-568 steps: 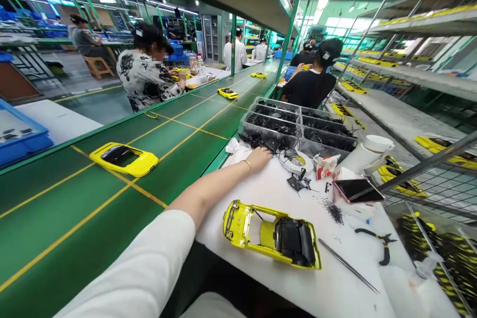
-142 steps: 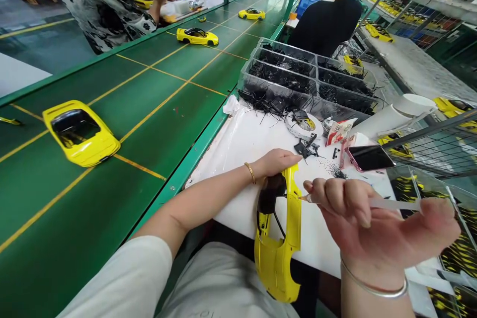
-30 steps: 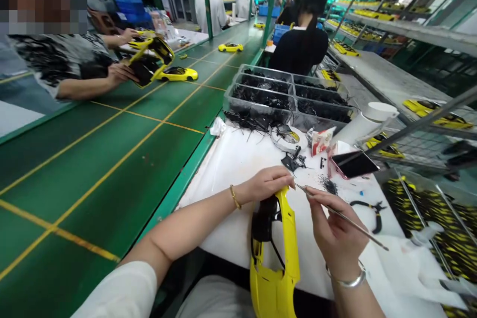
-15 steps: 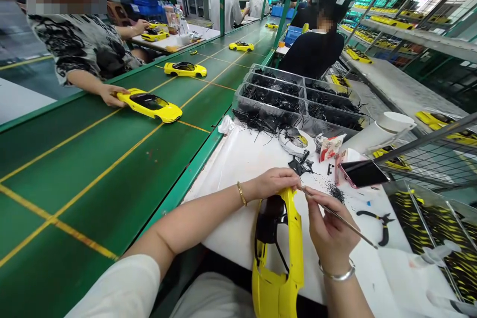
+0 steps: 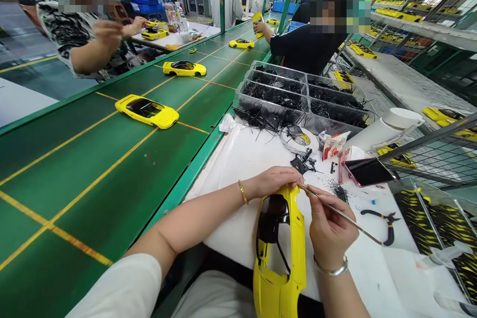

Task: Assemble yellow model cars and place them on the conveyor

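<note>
My left hand (image 5: 275, 182) grips the upper end of a yellow model car body shell (image 5: 297, 243), which stands tilted against the white work surface. Its dark tinted window (image 5: 273, 218) faces up, and the shell's lower end runs out of view. My right hand (image 5: 328, 228) pinches long steel tweezers (image 5: 363, 231) in a pencil grip. Their tips reach the top edge of the shell near my left fingers. What the tips touch is too small to tell.
A grey divided tray (image 5: 272, 102) of black parts stands beyond my hands. Nearby lie a phone (image 5: 367, 172) and pliers (image 5: 387, 223). Yellow model cars (image 5: 146, 111) sit on the green conveyor (image 5: 89, 159) at left, where a co-worker (image 5: 93, 35) sits.
The tweezer tips have swung up and left to the shell's top edge. The co-worker's hand has left the nearest car on the belt and risen.
</note>
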`<state>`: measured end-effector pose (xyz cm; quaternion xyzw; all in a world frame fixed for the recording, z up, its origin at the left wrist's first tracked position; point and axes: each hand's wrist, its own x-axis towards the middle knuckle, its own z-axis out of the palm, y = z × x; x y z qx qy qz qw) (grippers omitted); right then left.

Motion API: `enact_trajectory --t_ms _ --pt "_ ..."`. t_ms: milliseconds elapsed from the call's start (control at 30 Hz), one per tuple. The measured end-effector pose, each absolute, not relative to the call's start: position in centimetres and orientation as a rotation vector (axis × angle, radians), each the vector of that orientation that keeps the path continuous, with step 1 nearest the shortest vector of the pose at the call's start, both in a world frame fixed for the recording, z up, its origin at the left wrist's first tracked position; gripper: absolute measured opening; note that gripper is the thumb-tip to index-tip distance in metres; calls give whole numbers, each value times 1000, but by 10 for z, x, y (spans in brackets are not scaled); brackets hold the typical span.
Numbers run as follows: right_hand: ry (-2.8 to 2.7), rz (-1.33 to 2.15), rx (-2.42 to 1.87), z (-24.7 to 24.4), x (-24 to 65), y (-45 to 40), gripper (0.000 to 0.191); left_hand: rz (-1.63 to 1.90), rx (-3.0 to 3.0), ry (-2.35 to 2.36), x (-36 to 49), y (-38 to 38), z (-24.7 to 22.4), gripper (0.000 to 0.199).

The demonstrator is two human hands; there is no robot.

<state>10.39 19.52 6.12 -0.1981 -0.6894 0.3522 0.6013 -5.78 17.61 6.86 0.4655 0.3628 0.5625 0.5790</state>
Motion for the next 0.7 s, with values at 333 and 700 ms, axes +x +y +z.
enact_trajectory --t_ms 333,700 --pt "-1574 869 -483 58 104 195 18 1315 1106 830 -59 174 69 27" --pt "-1516 894 -559 70 120 185 14 1302 1376 849 -63 175 67 27"
